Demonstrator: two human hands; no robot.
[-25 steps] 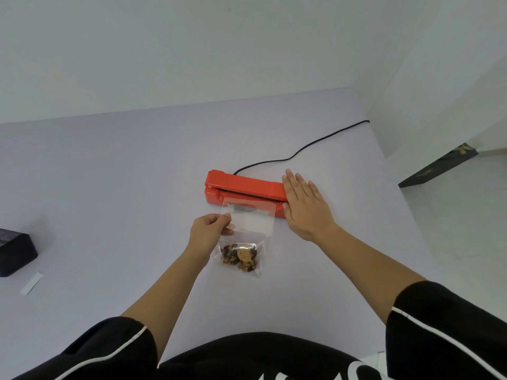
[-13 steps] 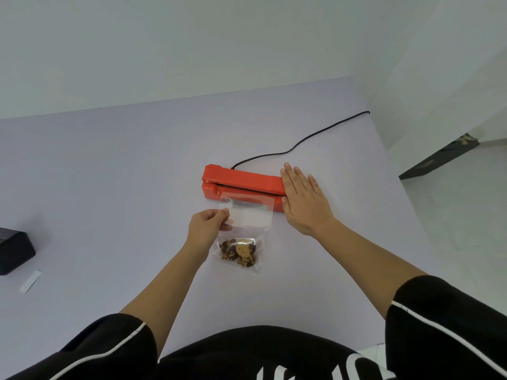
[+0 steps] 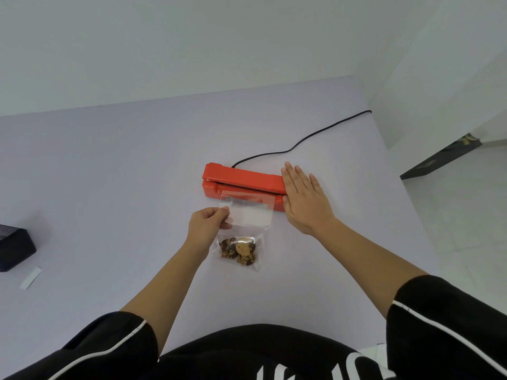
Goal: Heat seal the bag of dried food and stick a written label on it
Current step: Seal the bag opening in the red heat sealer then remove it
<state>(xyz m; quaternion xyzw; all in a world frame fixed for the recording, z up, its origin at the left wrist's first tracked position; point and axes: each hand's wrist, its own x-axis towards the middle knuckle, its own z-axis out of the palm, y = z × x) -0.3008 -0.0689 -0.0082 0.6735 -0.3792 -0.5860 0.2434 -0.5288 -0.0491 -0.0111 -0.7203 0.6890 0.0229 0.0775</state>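
Sealer [image 3: 244, 179] orange-red, its cord [image 3: 279, 153] black; worktop [image 3: 109, 174] plain pale lavender. Bag [image 3: 252, 218] clear and colourless, contents [image 3: 241, 249] tan and dark brown, speckled. Box [image 3: 13, 248] at the left edge black, paper strip [image 3: 30, 277] white; sleeves [image 3: 452, 319] black with a thin white stripe.

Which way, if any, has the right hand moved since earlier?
No. The right hand still lies flat on the sealer's right end, as before.

Clear glossy bag [image 3: 245, 215], matt table [image 3: 109, 187]
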